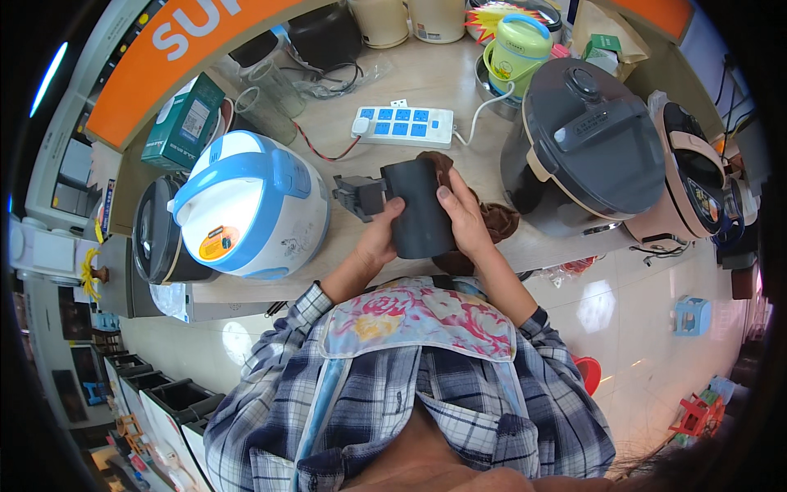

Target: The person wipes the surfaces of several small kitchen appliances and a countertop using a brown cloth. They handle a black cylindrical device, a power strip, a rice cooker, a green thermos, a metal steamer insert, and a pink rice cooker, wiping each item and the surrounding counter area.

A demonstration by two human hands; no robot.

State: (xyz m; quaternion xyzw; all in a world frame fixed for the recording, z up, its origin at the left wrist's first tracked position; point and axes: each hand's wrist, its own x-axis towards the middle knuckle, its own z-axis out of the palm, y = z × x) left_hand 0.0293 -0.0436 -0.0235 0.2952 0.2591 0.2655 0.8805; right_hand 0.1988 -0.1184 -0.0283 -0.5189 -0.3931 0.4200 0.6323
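Together, the left hand (pixel 379 239) and right hand (pixel 467 220) held a dark cylinder (pixel 418 211) between them — brown cloth (pixel 500 223) bunched beside the right.

Pale wood-grain tabletop (pixel 484 168), mid-frame: rounded blue-and-white plastic cooker (pixel 283 209), left; rectangular white power strip (pixel 406 125), upper centre; domed dark-grey cooker (pixel 602 143), right.

– What's between the hands (pixel 464 215)?
– A cylinder (pixel 418 211), with a cloth (pixel 499 221) against the right one.
– And around them?
– On the tabletop (pixel 434 75), a power strip (pixel 406 125) beyond, a rice cooker (pixel 266 205) left, another cooker (pixel 602 156) right.
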